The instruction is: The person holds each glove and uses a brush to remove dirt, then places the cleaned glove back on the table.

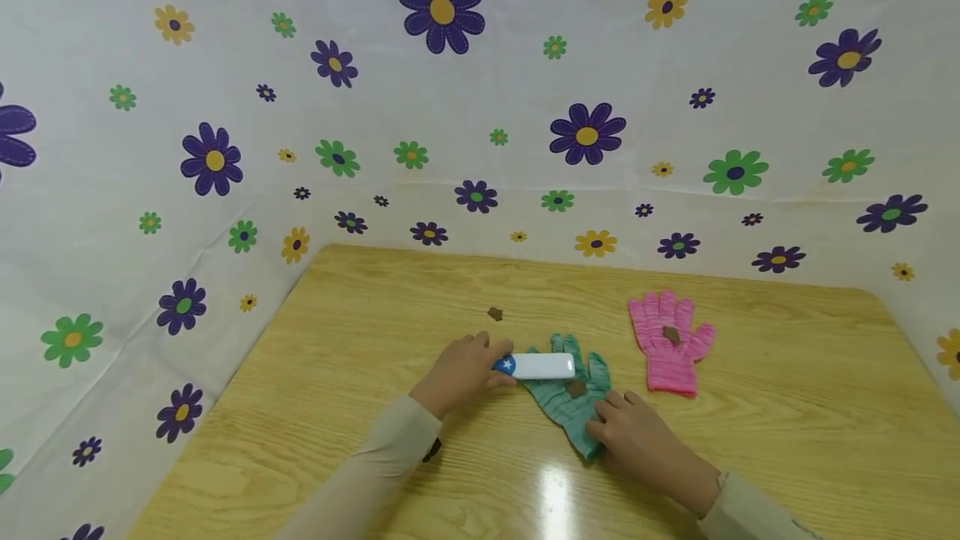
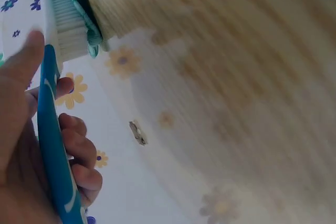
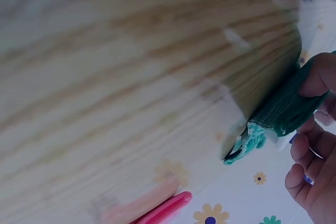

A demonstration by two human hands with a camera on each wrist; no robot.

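My left hand (image 1: pixel 459 375) grips a scrubbing brush with a blue handle (image 2: pixel 51 140) and a white head (image 1: pixel 546 367). In the left wrist view its white bristles (image 2: pixel 71 27) touch a teal knit glove (image 1: pixel 573 422). That glove lies on the table, fingers pointing away from me, with a brown patch (image 1: pixel 576 390) on its palm partly covered by the brush head. At the cuff, my right hand (image 1: pixel 647 442) pinches the glove between thumb and fingers; the right wrist view shows the teal cuff (image 3: pixel 286 103) there.
To the right lies a pink glove (image 1: pixel 672 369) with a brown patch (image 1: pixel 671 335) on its palm. A small brown piece (image 1: pixel 496 314) sits on the wooden table (image 1: pixel 390 298) beyond my left hand. Flower-printed white cloth (image 1: pixel 510 82) rises behind the table and at its left.
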